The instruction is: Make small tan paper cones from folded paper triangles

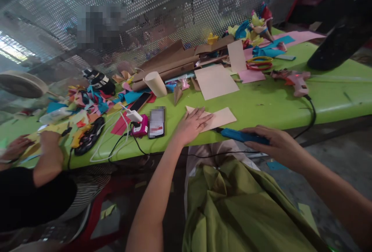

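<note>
My left hand (194, 124) lies flat with fingers spread on a folded cream sheet of paper (223, 118), pressing it to the green table (250, 108). A blue utility knife (241, 135) is in my right hand (269, 141), the fingers wrapped round its handle. Its dark blade end meets the lower edge of the paper, close to my left fingertips. How far the blade reaches under the fold is hidden. Beyond the hands lies a larger cream sheet (216, 81).
A pink glue gun (299, 82) with a trailing cord lies at right, near red and yellow scissors (259, 63). A phone (156, 122) and a pink power adapter (140, 126) sit left. Coloured paper scraps (87, 99) are heaped farther left, where a co-worker's hands (23, 143) work.
</note>
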`<action>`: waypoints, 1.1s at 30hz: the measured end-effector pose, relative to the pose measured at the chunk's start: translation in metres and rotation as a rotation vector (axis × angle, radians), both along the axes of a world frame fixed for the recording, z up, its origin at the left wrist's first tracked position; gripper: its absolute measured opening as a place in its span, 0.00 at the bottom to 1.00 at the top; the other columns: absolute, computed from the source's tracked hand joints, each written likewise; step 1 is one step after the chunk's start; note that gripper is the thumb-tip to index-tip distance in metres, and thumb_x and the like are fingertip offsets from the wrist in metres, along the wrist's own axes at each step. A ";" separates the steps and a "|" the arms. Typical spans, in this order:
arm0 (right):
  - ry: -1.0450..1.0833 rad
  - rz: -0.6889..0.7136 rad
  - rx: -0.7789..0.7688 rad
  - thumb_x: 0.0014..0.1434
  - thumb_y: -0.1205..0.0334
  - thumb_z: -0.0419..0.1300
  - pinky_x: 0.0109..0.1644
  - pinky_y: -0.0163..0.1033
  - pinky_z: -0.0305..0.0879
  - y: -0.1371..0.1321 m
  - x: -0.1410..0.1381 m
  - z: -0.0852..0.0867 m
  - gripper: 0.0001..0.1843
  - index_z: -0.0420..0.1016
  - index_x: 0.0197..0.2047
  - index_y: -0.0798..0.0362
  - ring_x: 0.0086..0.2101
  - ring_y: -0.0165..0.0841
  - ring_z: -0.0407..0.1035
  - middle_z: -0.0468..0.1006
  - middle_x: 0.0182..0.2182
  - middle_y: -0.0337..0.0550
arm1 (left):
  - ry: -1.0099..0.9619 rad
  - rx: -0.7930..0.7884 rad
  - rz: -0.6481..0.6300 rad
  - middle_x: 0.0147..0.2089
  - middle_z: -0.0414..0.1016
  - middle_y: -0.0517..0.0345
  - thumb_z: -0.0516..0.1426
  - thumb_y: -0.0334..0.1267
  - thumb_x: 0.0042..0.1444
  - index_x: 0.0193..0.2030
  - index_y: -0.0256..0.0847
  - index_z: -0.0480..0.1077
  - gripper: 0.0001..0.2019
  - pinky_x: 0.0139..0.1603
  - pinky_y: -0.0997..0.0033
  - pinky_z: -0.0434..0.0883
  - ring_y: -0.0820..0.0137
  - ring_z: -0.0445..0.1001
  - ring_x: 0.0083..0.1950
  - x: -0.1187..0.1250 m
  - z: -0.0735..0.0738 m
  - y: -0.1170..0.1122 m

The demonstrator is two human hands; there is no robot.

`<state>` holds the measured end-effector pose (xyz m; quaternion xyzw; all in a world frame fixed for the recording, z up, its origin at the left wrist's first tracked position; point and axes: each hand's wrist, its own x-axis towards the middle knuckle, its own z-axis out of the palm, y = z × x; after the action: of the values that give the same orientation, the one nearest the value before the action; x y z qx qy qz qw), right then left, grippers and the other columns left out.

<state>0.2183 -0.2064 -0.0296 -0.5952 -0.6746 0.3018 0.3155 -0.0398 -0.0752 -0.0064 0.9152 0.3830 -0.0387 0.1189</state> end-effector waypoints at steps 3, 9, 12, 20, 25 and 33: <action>0.006 -0.003 -0.005 0.58 0.42 0.59 0.46 0.49 0.72 0.002 -0.004 0.000 0.23 0.80 0.48 0.49 0.43 0.50 0.78 0.84 0.44 0.49 | 0.009 0.019 0.004 0.79 0.44 0.58 0.43 0.44 0.73 0.74 0.56 0.52 0.24 0.76 0.48 0.45 0.61 0.42 0.79 0.001 -0.003 -0.002; 0.002 0.014 0.005 0.58 0.43 0.59 0.45 0.49 0.72 0.004 -0.007 -0.001 0.23 0.80 0.48 0.49 0.43 0.50 0.78 0.84 0.45 0.49 | 0.009 0.026 0.018 0.79 0.43 0.59 0.42 0.43 0.73 0.74 0.58 0.51 0.25 0.75 0.48 0.47 0.60 0.43 0.79 0.004 -0.003 -0.003; 0.015 0.030 -0.006 0.58 0.42 0.59 0.45 0.49 0.73 0.003 -0.008 -0.001 0.24 0.81 0.49 0.49 0.44 0.50 0.78 0.84 0.45 0.49 | 0.013 0.031 0.031 0.79 0.43 0.59 0.42 0.45 0.73 0.74 0.58 0.51 0.25 0.76 0.48 0.46 0.60 0.43 0.79 0.005 -0.003 -0.004; 0.052 0.045 -0.042 0.57 0.39 0.60 0.48 0.49 0.72 0.005 -0.017 0.001 0.26 0.81 0.48 0.49 0.45 0.51 0.78 0.84 0.46 0.50 | 0.027 0.035 0.034 0.79 0.42 0.60 0.41 0.47 0.72 0.74 0.58 0.50 0.25 0.76 0.47 0.46 0.60 0.42 0.79 0.005 -0.002 -0.006; 0.054 0.051 -0.031 0.58 0.41 0.59 0.47 0.50 0.72 0.006 -0.022 0.000 0.26 0.81 0.49 0.51 0.44 0.50 0.78 0.84 0.45 0.51 | 0.047 0.023 0.032 0.79 0.43 0.58 0.40 0.45 0.73 0.74 0.56 0.51 0.25 0.76 0.49 0.46 0.62 0.41 0.79 0.006 0.002 -0.007; 0.040 0.087 -0.012 0.59 0.43 0.59 0.47 0.49 0.72 0.009 -0.026 -0.001 0.24 0.81 0.49 0.50 0.43 0.48 0.78 0.84 0.44 0.50 | 0.049 -0.051 0.026 0.80 0.38 0.62 0.36 0.45 0.73 0.76 0.56 0.47 0.26 0.77 0.48 0.42 0.63 0.38 0.79 0.003 0.002 -0.001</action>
<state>0.1922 -0.1971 -0.0307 -0.5609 -0.6918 0.3310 0.3119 -0.0366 -0.0761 -0.0048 0.9056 0.3965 -0.0693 0.1334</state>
